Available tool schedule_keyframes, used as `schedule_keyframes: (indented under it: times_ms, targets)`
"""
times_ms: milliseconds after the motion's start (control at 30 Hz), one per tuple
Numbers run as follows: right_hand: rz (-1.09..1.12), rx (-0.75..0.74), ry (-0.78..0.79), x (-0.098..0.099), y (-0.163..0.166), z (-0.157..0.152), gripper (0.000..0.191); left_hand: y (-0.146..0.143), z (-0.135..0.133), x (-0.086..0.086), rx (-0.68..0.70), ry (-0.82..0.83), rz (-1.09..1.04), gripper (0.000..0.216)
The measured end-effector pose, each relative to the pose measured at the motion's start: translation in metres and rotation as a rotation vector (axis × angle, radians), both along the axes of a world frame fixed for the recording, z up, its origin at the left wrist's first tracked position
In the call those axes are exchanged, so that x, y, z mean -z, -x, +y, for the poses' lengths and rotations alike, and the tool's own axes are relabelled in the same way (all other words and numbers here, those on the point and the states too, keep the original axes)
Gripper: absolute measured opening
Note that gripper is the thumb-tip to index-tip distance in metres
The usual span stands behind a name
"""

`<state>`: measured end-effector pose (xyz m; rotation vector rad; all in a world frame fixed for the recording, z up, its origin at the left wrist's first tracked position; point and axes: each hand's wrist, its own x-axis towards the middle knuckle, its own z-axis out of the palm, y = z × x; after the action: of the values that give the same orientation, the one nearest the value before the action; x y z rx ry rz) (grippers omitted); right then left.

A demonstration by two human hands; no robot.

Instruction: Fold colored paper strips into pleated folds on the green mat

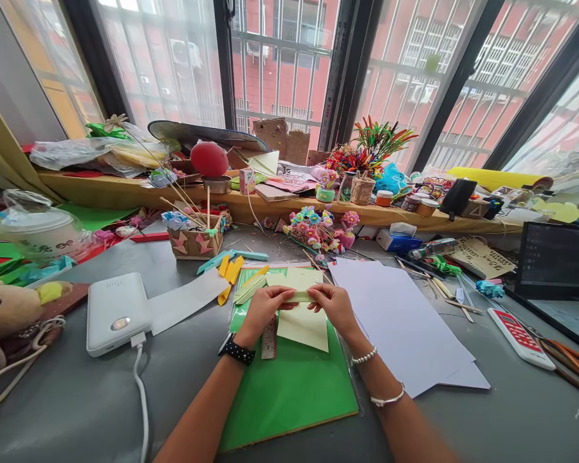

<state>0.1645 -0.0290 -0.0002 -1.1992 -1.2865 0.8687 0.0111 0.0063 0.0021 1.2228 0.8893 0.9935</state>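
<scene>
Green board (289, 392): lies flat at the near edge of the grey table (511, 418), and both forearms cross it.
Left hand (263, 307): fingers curled in, thumb and fingertips pinched on the left end of the folded paper (300, 296).
Right hand (335, 305): closed the same way, nipping the right end of that paper. The two hands are close together.
Folded paper: pale yellow-green, held low over the far end of the green board, just above a loose sheet (303, 328) of the same colour.
Ruler (269, 339): on the board, beside the left wrist.
Star box (195, 243): cardboard with pink stars, well beyond the hands; thin wooden sticks and paper flowers stand in it.
Woven basket (361, 190): on the window ledge, what is inside is too small to tell.
Lidded bowl (36, 228): clear plastic, far left, lid on.
Power bank (116, 312): white, left of the hands, cable plugged in.
White sheets (400, 321): spread to the right of the board.
</scene>
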Motion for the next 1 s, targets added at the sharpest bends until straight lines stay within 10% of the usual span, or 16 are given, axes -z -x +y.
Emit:
schedule_keyframes:
  times_ms: [1000]
  targets:
    - [-0.001, 0.038, -0.021, 0.0016, -0.0019, 0.0012, 0.019, 0.0011, 0.0002, -0.0001, 0.012, -0.096, 0.063, 0.024]
